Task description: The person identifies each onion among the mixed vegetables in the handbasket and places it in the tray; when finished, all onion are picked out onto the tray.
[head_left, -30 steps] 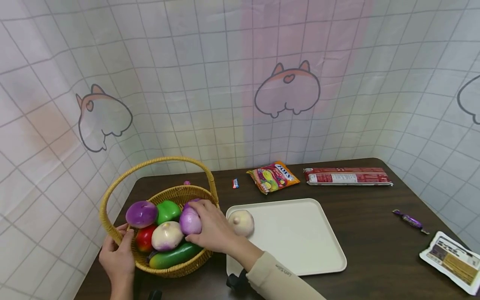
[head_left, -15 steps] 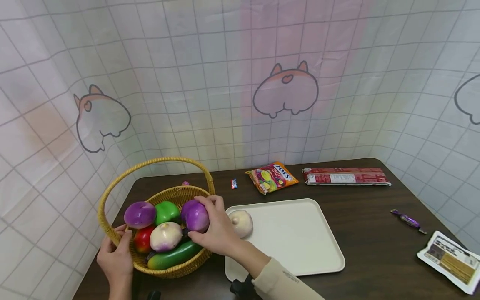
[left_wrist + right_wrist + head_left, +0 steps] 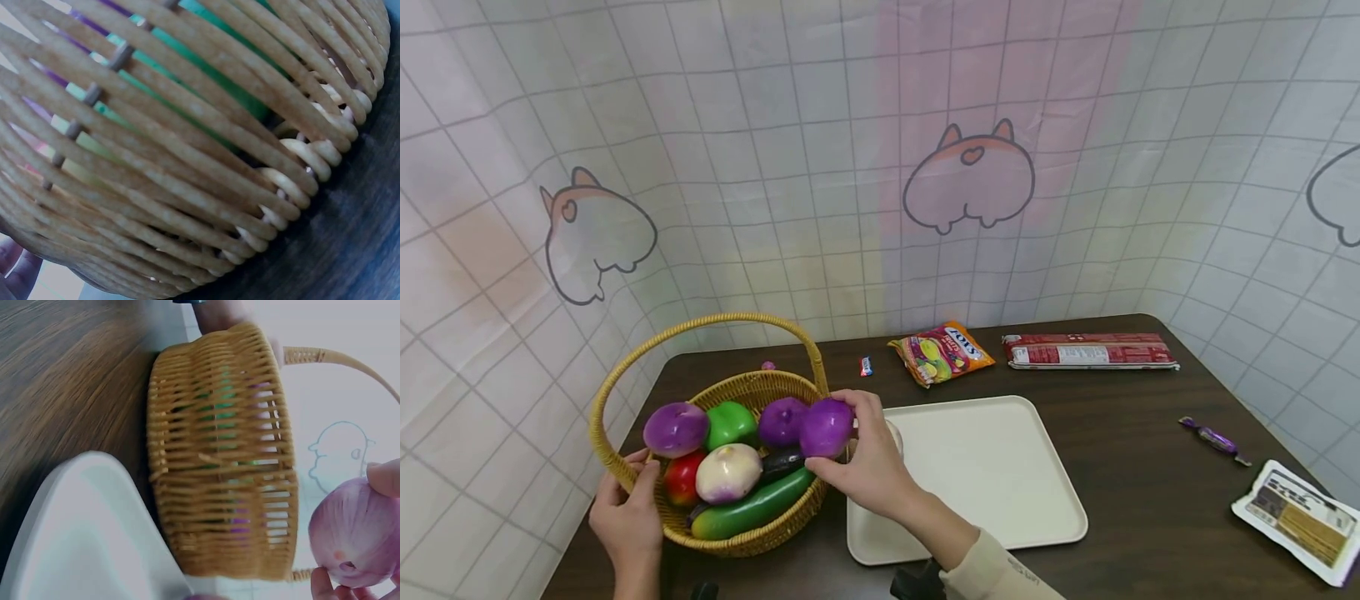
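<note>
The right hand is holding a purple onion in a grip of curled fingers and thumb, lifted just above the right rim of the wicker basket, between the basket and the cream tray. In the right wrist view the same purple onion is showing pinched by fingertips above the basket's woven wall.

The left hand is gripping the basket's near-left rim, fingers curled over the edge, thumb outside. The left wrist view is showing only the woven wall up close, with green and purple showing through the gaps.

Inside the basket, two more purple onions are lying with a green pepper between them. In front of these are sitting a red tomato, a pale onion, a cucumber and a dark eggplant.

Right of the basket, on the dark desk, the tray is carrying a pale bulb, mostly hidden behind the right hand. Beyond the tray are lying a colourful snack bag and a long red packet.
</note>
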A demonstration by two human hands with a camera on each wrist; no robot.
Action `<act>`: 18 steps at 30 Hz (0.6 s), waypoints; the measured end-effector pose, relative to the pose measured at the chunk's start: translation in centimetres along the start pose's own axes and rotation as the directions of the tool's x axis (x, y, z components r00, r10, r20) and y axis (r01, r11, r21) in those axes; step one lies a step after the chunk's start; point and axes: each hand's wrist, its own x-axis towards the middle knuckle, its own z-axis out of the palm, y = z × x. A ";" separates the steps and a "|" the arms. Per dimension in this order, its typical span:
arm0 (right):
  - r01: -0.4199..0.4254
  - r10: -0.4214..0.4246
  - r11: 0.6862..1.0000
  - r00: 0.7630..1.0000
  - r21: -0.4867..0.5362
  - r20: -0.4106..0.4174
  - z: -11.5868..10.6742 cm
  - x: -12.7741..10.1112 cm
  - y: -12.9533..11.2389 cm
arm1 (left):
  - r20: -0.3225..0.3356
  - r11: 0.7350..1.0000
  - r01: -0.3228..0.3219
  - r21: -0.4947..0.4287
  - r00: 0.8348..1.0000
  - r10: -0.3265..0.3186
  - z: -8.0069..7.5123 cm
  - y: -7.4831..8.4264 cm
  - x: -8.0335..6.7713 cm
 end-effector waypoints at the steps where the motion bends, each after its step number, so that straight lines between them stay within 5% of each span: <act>1: -0.001 0.001 1.000 1.000 0.010 -0.005 -0.3 -0.2 0.1 | -0.001 1.000 0.001 -0.001 1.000 -0.001 0.0 0.0 0.0; 18: -0.001 -0.020 0.993 0.986 -0.122 -0.165 -5.2 -3.4 2.7 | -0.002 1.000 0.010 0.015 1.000 -0.010 0.0 0.1 0.0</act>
